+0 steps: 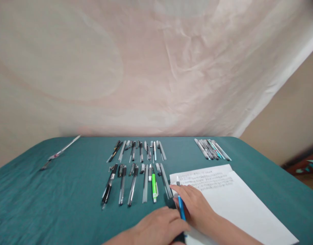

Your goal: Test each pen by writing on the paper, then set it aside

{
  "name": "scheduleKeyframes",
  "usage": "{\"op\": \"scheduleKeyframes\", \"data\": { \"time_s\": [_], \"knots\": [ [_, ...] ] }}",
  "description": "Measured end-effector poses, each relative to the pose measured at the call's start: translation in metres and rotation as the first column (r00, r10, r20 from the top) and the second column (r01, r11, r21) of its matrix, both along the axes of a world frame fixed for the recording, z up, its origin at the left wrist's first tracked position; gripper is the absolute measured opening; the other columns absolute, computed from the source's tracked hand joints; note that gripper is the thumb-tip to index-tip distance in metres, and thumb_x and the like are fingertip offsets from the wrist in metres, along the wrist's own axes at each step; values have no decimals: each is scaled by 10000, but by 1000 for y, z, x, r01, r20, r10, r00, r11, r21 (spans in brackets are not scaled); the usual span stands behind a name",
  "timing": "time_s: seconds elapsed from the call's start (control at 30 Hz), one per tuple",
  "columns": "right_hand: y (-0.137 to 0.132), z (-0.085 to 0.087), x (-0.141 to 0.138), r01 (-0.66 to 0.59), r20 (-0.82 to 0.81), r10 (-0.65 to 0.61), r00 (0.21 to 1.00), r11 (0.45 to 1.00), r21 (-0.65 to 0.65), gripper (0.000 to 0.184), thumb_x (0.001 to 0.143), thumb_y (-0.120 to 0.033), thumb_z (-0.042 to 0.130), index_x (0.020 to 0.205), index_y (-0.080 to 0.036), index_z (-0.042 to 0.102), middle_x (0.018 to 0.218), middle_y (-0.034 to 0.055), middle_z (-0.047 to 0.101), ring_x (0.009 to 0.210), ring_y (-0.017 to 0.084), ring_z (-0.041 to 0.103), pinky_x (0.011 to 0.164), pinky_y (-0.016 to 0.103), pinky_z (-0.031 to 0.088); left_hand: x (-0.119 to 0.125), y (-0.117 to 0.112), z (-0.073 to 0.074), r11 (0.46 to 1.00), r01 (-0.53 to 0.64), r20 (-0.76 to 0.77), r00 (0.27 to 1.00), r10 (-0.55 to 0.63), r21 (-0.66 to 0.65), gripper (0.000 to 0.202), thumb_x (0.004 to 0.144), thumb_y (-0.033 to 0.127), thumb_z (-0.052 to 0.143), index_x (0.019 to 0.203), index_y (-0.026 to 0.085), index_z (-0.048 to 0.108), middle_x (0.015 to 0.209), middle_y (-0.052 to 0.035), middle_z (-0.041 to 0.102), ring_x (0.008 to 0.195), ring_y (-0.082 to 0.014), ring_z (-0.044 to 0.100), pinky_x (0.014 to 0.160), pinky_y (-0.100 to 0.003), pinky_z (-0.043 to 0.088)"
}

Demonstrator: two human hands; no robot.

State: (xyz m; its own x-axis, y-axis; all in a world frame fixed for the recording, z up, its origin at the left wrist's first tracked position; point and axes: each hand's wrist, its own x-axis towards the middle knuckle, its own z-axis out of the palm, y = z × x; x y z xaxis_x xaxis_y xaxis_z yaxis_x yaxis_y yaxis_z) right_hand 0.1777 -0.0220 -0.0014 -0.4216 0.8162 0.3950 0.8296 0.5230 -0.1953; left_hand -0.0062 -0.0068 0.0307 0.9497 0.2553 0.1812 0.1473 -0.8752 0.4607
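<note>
The right hand point(196, 204) is closed around a blue pen point(181, 207), fingers folded over the barrel and the pale tip poking out at twelve o'clock, right at the left edge of a sheet of paper point(238, 207) that carries a few lines of writing along its top. The left hand point(159, 228) sits at seven o'clock from the right one, loosely curled on the green cloth point(56, 204) of the worktop, its thumb against the pen's near end; whether it actually grips that end I cannot tell. The pen looks light, stiff and smooth plastic, so it probably needs only a gentle pinch, and the middle of the barrel seems the surest place to take it, since a smooth round body is likely to roll or slip if held by the very end. At ten o'clock from the right hand lies a near row of pens point(122, 185) with a green pen point(153, 188) in it, and beyond that a far row of pens point(139, 150). A bundle of pens point(212, 149) lies at one o'clock past the paper, and a lone pen point(60, 153) sits well apart at ten o'clock near the worktop's far left edge
</note>
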Motion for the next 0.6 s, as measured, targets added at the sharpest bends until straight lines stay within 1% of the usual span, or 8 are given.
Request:
{"op": "scheduleKeyframes", "data": {
  "time_s": [0.1, 0.23, 0.3, 0.37, 0.43, 0.5, 0.53, 0.6],
  "knots": [
    [-1, 1, 0, 13, -9, -13, 1000, 1000, -17, 381, 825, -137, 444, 1203, -174, 431, 932, 98, 631, 796, 217, 583, 709, 351, 459, 1, -2, 6, 999, -22, -41, 999, 21, -28, 257, 885, 401, 435, 1063, 220, 476, 1020, -41, 584, 873, -164, 556, 761, -238, 442],
    [0, -3, 0, 14, -49, -14, 999, 1000, -9, 388, 816, -127, 433, 1201, -177, 441, 961, 101, 631, 838, 225, 586, 734, 360, 466, 2, -6, 11, 999, -35, -100, 994, 37, 25, 224, 900, 315, 403, 1095, 232, 474, 1034, -46, 574, 882, -175, 544, 767, -269, 441],
    [2, -5, 2, 8, -113, -9, 994, 1000, -6, 409, 810, -126, 426, 1216, -175, 428, 980, 99, 627, 841, 219, 591, 734, 351, 474, 1, -11, 14, 998, -42, -132, 990, 49, 50, 251, 895, 310, 406, 1130, 240, 462, 1021, -48, 576, 866, -181, 545, 753, -279, 447],
    [3, -6, 7, -3, -216, -2, 976, 1000, -25, 468, 790, -112, 422, 1252, -177, 390, 991, 90, 619, 834, 202, 594, 725, 330, 485, -2, -18, 19, 995, -80, -143, 986, 87, 58, 329, 882, 324, 432, 1201, 247, 417, 1037, -56, 576, 876, -191, 544, 764, -293, 452],
    [5, -2, 15, 2, -322, -15, 947, 999, -40, 565, 738, -65, 418, 1284, -191, 352, 1024, 83, 600, 862, 192, 587, 717, 309, 492, -8, -27, 26, 986, -160, -118, 979, 165, 50, 467, 859, 340, 479, 1291, 248, 326, 1103, -71, 560, 943, -210, 528, 835, -325, 439],
    [9, 6, 27, 48, -423, -60, 904, 998, -39, 656, 669, -20, 407, 1293, -210, 338, 1087, 84, 567, 890, 186, 573, 704, 297, 494, -16, -34, 31, 974, -224, -98, 970, 224, 14, 560, 835, 359, 524, 1327, 255, 279, 1140, -72, 551, 974, -217, 521, 871, -339, 432],
    [12, 11, 35, 78, -477, -92, 874, 996, -51, 679, 652, -10, 396, 1295, -220, 331, 1125, 86, 546, 870, 177, 573, 681, 290, 496, -20, -36, 32, 969, -247, -106, 964, 244, -8, 558, 829, 357, 537, 1323, 259, 296, 1152, -70, 546, 982, -218, 520, 879, -339, 432],
    [24, 21, 52, 97, -600, -144, 787, 989, -110, 690, 664, -19, 374, 1311, -241, 291, 1192, 93, 495, 773, 144, 574, 599, 267, 502, -28, -38, 29, 961, -275, -96, 958, 272, -23, 452, 835, 346, 532, 1258, 265, 397, 1120, -58, 562, 976, -214, 525, 866, -325, 445]
  ]
}}
